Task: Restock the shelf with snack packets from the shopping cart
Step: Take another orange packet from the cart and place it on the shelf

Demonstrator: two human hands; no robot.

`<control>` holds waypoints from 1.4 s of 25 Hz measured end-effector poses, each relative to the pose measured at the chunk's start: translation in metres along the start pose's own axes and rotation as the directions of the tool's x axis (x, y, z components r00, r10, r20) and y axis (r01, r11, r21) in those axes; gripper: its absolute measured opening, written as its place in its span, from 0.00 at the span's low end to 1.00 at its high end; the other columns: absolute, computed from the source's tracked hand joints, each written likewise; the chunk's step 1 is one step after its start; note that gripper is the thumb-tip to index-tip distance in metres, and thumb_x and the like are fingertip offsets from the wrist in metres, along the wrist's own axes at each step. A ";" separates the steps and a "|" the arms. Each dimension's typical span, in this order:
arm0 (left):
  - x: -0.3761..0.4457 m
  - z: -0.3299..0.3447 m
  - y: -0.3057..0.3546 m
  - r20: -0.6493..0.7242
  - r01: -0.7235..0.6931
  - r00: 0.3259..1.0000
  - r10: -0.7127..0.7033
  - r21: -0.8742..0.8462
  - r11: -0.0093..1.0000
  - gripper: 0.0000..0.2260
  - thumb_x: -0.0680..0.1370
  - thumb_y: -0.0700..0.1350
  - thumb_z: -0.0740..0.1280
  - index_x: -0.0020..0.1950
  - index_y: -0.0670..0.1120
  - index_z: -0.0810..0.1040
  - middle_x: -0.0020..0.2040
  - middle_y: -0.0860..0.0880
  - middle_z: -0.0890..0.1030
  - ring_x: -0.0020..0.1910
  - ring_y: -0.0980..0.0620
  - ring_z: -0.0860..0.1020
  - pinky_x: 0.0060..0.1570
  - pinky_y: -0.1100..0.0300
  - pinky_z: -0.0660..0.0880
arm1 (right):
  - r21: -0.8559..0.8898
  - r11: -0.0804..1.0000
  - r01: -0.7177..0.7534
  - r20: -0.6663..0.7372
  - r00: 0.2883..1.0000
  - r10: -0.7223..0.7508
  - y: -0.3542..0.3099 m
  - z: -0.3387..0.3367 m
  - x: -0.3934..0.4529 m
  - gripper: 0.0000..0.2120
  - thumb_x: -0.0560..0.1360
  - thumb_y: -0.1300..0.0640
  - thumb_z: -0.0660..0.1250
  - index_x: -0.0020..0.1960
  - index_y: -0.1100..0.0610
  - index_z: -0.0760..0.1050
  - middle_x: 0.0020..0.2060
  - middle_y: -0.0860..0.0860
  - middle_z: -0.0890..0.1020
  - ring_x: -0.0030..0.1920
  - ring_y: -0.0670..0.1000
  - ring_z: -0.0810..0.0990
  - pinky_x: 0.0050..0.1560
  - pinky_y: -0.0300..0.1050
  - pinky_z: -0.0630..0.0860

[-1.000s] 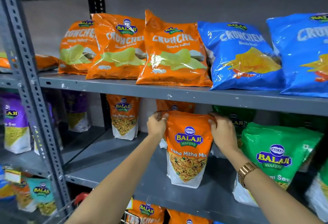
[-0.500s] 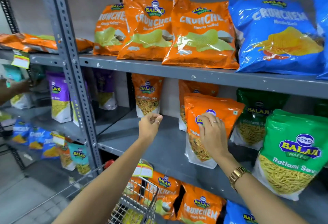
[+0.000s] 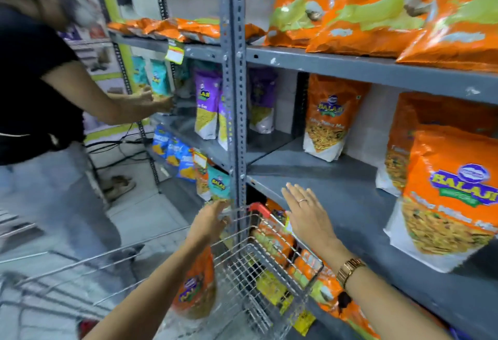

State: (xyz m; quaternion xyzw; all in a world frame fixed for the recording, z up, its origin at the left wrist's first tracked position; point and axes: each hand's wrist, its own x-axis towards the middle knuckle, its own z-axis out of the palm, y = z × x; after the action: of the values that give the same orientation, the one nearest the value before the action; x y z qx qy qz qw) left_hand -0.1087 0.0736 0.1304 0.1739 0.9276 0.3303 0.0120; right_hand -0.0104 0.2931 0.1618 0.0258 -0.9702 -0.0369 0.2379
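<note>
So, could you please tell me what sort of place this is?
Probably a small grocery shop: grey slotted-steel shelves stocked with orange branded snack packets, paper price tags clipped on, and a wire shopping cart.

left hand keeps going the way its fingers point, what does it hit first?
Probably the grey shelf upright: the left hand, empty, points up and right at its base beside the cart rim. Depth unclear.

Grey slotted steel racking (image 3: 234,75) stands on a pale floor (image 3: 151,218) (cables trailing).
</note>
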 end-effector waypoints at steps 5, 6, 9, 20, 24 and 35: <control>-0.022 -0.012 -0.094 0.101 0.167 0.978 -0.182 0.147 0.975 0.25 0.71 0.48 0.71 0.65 0.42 0.69 0.63 0.38 0.75 0.61 0.41 0.74 0.59 0.52 0.71 | 0.075 0.975 0.210 0.172 0.960 -0.220 -0.064 0.070 0.028 0.30 0.65 0.57 0.74 0.64 0.59 0.70 0.63 0.55 0.76 0.62 0.55 0.75 0.61 0.54 0.74; -0.024 -0.011 -0.110 0.146 0.188 0.965 -0.218 0.191 0.963 0.28 0.71 0.48 0.72 0.66 0.41 0.67 0.64 0.38 0.74 0.63 0.41 0.73 0.61 0.52 0.71 | 0.118 0.962 0.246 0.213 0.940 -0.267 -0.075 0.085 0.030 0.30 0.67 0.57 0.72 0.67 0.59 0.67 0.66 0.55 0.73 0.65 0.55 0.72 0.64 0.54 0.70; -0.027 -0.004 -0.148 0.283 0.245 0.903 -0.325 0.282 0.927 0.32 0.70 0.47 0.72 0.70 0.41 0.63 0.67 0.38 0.72 0.65 0.42 0.72 0.63 0.54 0.70 | 0.130 0.945 0.299 0.313 0.892 -0.326 -0.103 0.121 0.040 0.32 0.66 0.55 0.73 0.67 0.56 0.67 0.65 0.51 0.75 0.65 0.50 0.73 0.64 0.47 0.71; -0.039 0.033 -0.223 0.483 0.271 0.718 -0.502 0.470 0.840 0.16 0.72 0.45 0.69 0.59 0.42 0.75 0.59 0.41 0.79 0.57 0.44 0.78 0.59 0.53 0.76 | 0.336 0.863 0.376 0.555 0.661 -0.504 -0.177 0.217 0.052 0.30 0.74 0.58 0.64 0.71 0.60 0.55 0.71 0.58 0.65 0.70 0.56 0.62 0.71 0.51 0.60; -0.037 0.036 -0.221 0.409 0.268 0.773 -0.486 0.484 0.833 0.08 0.75 0.42 0.65 0.52 0.40 0.78 0.54 0.41 0.82 0.53 0.44 0.80 0.56 0.50 0.78 | 0.234 0.902 0.364 0.581 0.691 -0.429 -0.176 0.207 0.058 0.18 0.72 0.70 0.60 0.62 0.62 0.67 0.58 0.59 0.77 0.60 0.60 0.73 0.56 0.54 0.74; -0.046 0.017 -0.169 0.188 0.106 0.938 -0.291 0.643 0.758 0.10 0.76 0.45 0.61 0.50 0.46 0.80 0.50 0.44 0.84 0.50 0.43 0.82 0.54 0.50 0.76 | 0.252 0.889 0.381 0.554 0.697 -0.456 -0.139 0.151 0.032 0.13 0.70 0.72 0.59 0.53 0.63 0.72 0.52 0.59 0.81 0.56 0.59 0.76 0.51 0.54 0.75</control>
State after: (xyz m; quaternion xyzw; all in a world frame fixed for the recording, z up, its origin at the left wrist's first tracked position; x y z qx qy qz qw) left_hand -0.1164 -0.0531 0.0084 0.1122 0.9862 -0.0263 0.1186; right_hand -0.1043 0.1618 0.0315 0.2470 -0.9633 -0.0391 -0.0977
